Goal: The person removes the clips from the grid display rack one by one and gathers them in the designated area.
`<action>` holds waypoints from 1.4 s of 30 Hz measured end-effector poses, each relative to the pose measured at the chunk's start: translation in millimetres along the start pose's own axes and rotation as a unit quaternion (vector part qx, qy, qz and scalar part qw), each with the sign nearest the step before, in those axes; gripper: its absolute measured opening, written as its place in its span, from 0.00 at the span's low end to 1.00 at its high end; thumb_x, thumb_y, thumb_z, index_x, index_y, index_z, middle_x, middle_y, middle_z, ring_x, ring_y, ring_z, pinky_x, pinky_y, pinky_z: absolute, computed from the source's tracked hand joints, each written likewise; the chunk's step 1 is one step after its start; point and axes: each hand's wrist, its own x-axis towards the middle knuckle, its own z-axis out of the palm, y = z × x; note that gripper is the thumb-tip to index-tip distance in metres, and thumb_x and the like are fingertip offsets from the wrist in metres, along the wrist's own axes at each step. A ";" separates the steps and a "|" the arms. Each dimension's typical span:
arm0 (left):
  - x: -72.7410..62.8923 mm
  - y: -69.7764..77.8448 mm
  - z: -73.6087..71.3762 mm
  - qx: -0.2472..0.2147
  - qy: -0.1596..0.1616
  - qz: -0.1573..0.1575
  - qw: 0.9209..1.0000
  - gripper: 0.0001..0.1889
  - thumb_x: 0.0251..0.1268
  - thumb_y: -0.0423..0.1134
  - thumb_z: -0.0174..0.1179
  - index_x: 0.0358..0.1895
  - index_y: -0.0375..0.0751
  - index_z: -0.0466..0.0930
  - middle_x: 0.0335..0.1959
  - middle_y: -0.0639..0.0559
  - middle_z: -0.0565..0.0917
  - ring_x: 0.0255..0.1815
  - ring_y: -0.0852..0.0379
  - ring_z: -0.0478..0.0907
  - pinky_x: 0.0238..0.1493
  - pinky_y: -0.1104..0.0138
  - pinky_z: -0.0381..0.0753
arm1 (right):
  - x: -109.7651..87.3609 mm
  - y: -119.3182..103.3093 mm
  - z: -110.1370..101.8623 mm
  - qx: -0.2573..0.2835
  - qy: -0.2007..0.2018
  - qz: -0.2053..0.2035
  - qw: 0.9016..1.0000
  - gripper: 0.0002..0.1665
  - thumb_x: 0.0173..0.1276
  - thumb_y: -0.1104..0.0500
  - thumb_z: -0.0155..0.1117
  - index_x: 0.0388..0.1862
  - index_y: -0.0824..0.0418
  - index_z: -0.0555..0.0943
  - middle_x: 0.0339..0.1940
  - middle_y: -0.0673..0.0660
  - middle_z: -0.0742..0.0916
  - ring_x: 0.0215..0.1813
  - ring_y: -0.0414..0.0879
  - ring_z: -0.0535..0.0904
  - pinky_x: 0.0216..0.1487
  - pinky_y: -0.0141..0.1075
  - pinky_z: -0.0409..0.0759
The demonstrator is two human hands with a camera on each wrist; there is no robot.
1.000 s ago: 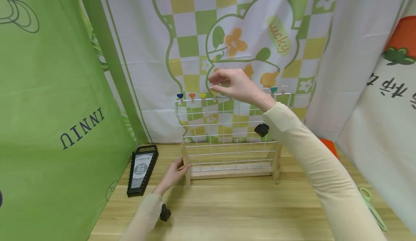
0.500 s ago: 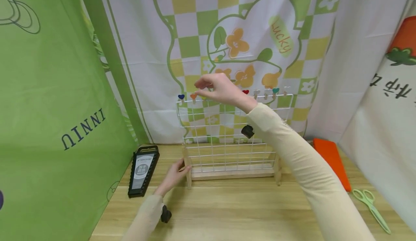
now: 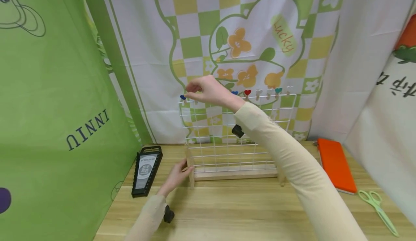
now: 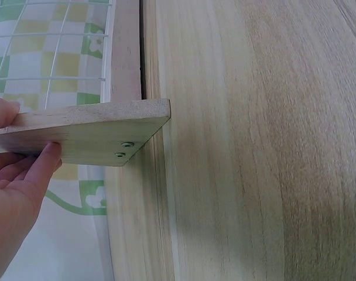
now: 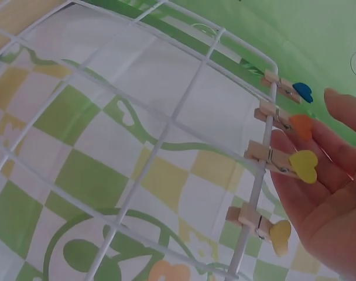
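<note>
Left hand: gripping wooden leg, lower left of centre, head frame
Right hand: fingers loosely bent, thumb apart, beside blue heart clip, upper centre
Wire rack: upright, mid-frame
Heart clips: along rack's top edge
Lower right: orange book, green scissors

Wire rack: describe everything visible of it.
The rack is a white wire grid, probably coated metal, standing upright on the table in a wooden base. Two screws show on its left leg, which the left hand grips. Small wooden pegs with heart tops, blue, orange and yellow among them, clip along its top wire. The right hand is beside the leftmost pegs; any contact is unclear.
</note>
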 end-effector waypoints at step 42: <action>-0.1 -0.9 1.5 -0.002 -0.002 -0.009 1.000 0.23 0.71 0.31 0.57 0.65 0.23 0.69 0.62 0.26 0.77 0.66 0.32 0.74 0.67 0.46 0.77 | 2.3 -15.1 12.3 -0.002 0.102 0.047 0.994 0.08 0.71 0.60 0.64 0.41 0.64 0.86 0.37 0.58 0.90 0.35 0.45 0.85 0.39 0.31 0.86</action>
